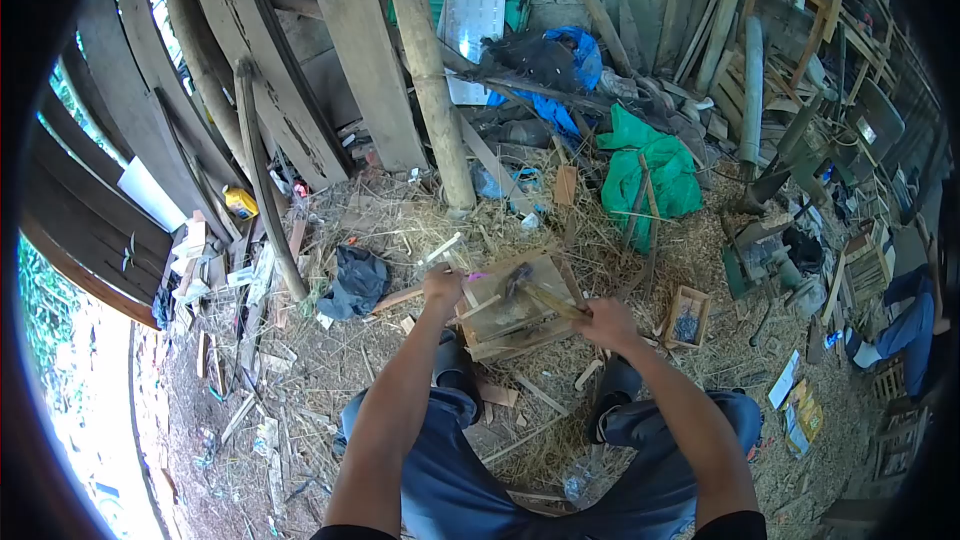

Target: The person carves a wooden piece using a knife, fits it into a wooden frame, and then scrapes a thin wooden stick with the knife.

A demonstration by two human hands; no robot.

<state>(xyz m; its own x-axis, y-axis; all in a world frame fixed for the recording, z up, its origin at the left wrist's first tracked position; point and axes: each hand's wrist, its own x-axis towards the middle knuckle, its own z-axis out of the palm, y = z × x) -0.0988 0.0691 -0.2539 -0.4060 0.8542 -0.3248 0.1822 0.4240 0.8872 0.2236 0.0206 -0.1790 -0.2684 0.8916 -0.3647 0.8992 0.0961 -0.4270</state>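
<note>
My right hand (608, 324) is wrapped round the handle of a hammer (550, 301), whose dark head lies over a wooden box (540, 332) between my feet. At the box's left upper side, my left hand (442, 285) is closed; what it holds is too small to make out. A pink item (475, 276) shows just right of that hand. A thin wooden strip (481, 307) lies across the box's left part.
A small wooden tray (688, 317) of nails stands to the right. Beyond the box are a green sack (650, 175) and an upright pole (430, 80). Black cloth (357, 283) lies left. Another person's leg (903, 335) shows far right.
</note>
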